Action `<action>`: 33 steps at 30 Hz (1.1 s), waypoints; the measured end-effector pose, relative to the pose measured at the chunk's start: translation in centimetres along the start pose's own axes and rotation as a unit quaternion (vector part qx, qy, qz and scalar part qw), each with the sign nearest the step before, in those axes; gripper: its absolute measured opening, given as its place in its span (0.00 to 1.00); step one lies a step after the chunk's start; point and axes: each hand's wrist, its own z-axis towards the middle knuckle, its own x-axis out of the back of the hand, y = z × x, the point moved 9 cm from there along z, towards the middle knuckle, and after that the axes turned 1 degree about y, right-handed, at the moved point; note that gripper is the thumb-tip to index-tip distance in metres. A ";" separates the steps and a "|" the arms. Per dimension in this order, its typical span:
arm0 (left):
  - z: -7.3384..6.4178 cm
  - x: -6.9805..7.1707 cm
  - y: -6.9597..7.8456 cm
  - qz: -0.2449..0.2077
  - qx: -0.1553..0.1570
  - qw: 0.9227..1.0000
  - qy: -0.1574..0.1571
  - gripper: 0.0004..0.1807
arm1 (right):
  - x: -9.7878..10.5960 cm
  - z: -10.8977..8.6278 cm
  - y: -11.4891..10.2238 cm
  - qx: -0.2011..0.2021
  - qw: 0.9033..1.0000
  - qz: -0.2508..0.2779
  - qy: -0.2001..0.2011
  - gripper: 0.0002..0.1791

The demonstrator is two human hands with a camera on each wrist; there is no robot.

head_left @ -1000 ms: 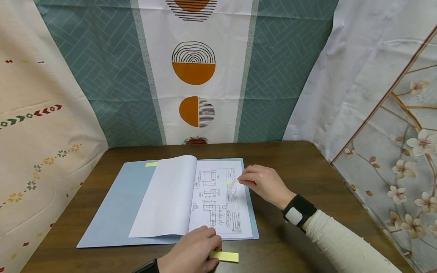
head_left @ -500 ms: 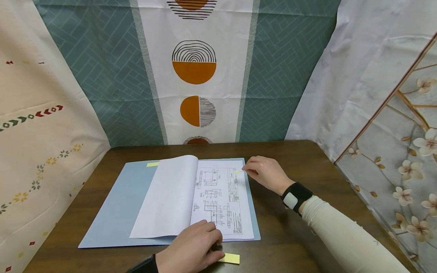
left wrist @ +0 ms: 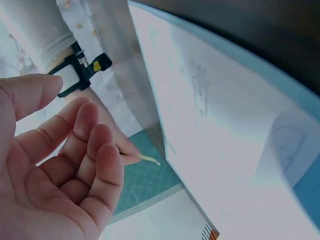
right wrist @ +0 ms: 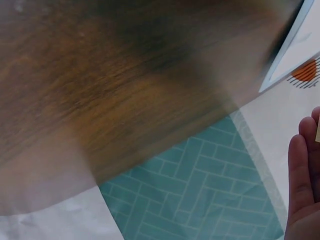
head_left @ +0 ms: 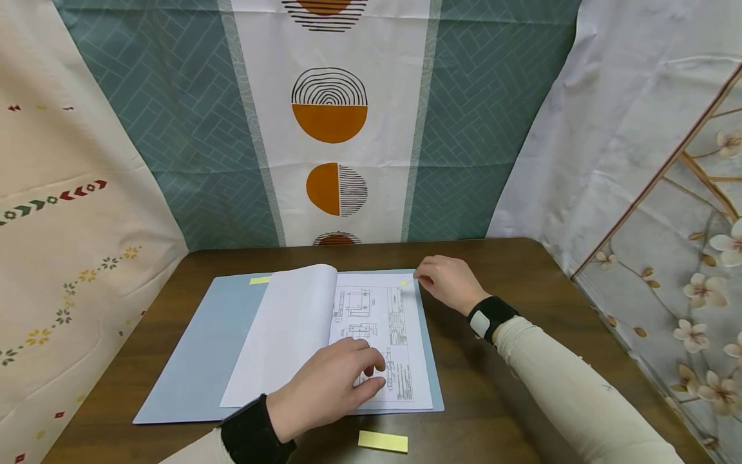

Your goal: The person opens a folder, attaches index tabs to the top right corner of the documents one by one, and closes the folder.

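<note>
My right hand (head_left: 446, 280) pinches a small yellow sticky tab (head_left: 404, 283) at the top right corner of a page with technical drawings (head_left: 400, 361). In the left wrist view the tab (left wrist: 150, 159) sticks out from those fingertips; whether it touches the paper I cannot tell. Above the lower part of the page hovers my left hand (head_left: 333, 383), its fingers loosely curled around nothing. A yellow pad of sticky tabs (head_left: 382, 441) lies on the table just in front of the folder. The right wrist view catches only part of the right hand (right wrist: 302, 185) at its edge.
A light blue folder (head_left: 191, 367) lies open on the brown wooden table (head_left: 481, 380). A white sheet (head_left: 284, 348) is turned over to the left. Another yellow strip (head_left: 260, 280) shows at the folder's top edge. Patterned cloths (head_left: 371, 58) hang behind and at both sides.
The right hand has carried the tab up the page to its top right corner. My left hand has let go of the yellow pad and lifted up over the page.
</note>
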 end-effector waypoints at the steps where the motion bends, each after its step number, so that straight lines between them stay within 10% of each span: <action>1: 0.2 0.1 0.0 -0.001 0.000 1.000 0.003 0.06 | -0.3 0.2 0.2 -0.002 1.000 -0.003 -0.002 0.09; 33: 1.9 0.5 -1.5 -0.006 0.030 1.000 0.005 0.06 | -4.1 1.2 2.4 -0.018 0.999 -0.010 -0.041 0.08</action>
